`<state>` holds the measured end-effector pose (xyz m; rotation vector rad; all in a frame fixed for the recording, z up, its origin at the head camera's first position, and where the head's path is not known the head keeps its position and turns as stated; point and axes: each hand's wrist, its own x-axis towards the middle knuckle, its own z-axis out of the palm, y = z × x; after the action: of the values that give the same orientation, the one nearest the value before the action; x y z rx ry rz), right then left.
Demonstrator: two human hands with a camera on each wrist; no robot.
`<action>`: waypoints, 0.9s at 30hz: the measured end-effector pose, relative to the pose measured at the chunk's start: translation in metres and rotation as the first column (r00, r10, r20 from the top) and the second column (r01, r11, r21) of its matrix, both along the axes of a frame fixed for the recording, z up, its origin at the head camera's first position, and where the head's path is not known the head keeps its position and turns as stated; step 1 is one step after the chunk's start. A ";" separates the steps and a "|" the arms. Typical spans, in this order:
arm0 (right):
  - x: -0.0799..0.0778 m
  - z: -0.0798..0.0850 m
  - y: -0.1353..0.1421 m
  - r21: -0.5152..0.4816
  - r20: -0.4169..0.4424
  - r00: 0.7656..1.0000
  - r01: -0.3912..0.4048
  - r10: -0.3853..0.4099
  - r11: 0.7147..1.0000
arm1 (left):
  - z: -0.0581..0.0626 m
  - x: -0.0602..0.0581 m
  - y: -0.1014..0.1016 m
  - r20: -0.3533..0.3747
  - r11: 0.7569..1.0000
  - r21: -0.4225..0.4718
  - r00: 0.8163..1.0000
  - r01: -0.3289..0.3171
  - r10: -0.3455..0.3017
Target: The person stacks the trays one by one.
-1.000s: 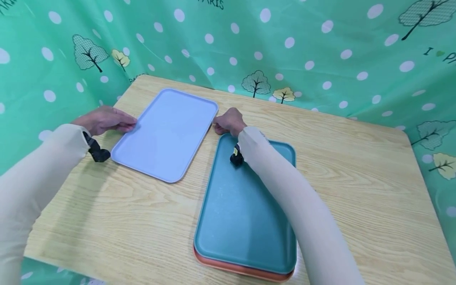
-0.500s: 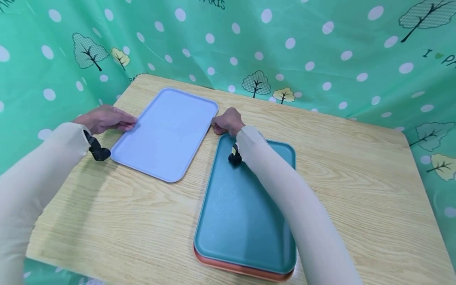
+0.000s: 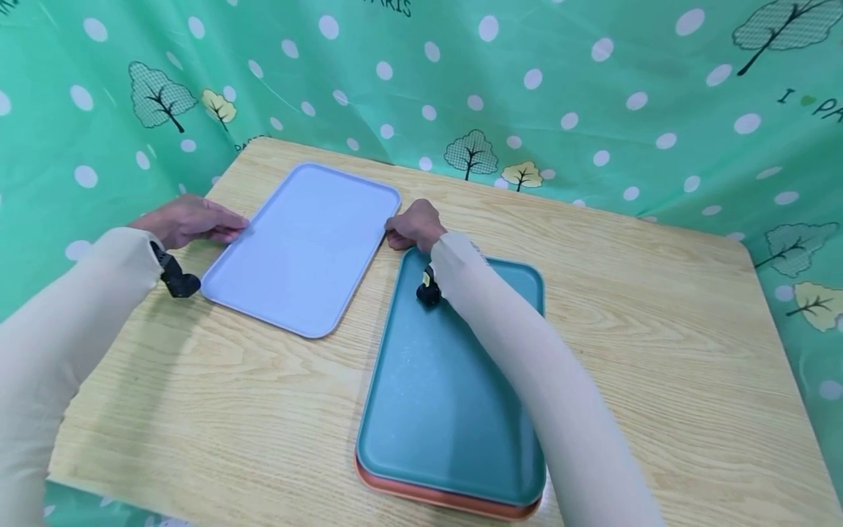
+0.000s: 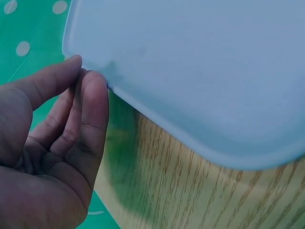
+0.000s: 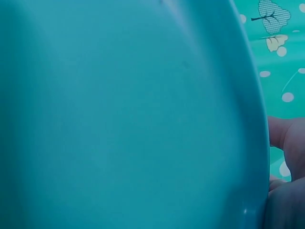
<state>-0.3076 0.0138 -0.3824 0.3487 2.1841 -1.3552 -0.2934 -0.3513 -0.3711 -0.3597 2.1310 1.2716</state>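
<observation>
A light blue rectangular tray (image 3: 306, 241) lies on the wooden table toward the back left, its rim low. My left hand (image 3: 194, 222) holds its left rim; in the left wrist view, the thumb and fingertips of that hand (image 4: 57, 124) pinch the edge. At the opposite long side, my right hand (image 3: 416, 223) pinches the right rim with its fingers curled. Below the right forearm is a teal tray (image 3: 441, 395), stacked on an orange tray (image 3: 454, 495) that shows only along the front. The teal tray hides most of the right hand (image 5: 290, 148) in the right wrist view.
The wooden table (image 3: 658, 351) extends to the right of the stack and in front of the light blue tray. A green curtain (image 3: 421, 88) with white dots and printed trees hangs behind the table and at its sides.
The right hand has shifted slightly left, its fingertips now further onto the light blue tray's right rim. The left hand keeps its hold; the trays stay in place while the head view shifts a little.
</observation>
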 end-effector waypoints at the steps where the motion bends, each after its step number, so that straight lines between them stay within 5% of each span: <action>1: 0.000 0.000 -0.001 0.002 0.004 1.000 0.002 -0.002 1.000 | 0.000 0.000 -0.001 -0.003 1.000 -0.004 1.000 0.003 -0.003; 13: -0.005 -0.003 -0.009 0.005 0.032 0.999 0.033 -0.033 0.999 | -0.006 0.000 -0.006 -0.006 0.996 -0.084 1.000 0.005 -0.005; 27: -0.002 0.002 -0.003 -0.064 0.063 0.998 0.029 -0.025 0.998 | -0.007 0.000 -0.002 0.022 0.988 -0.120 0.996 0.092 -0.090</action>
<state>-0.3091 0.0105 -0.3808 0.3924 2.0868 -1.4072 -0.2934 -0.3534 -0.3782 -0.3192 2.1905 1.0877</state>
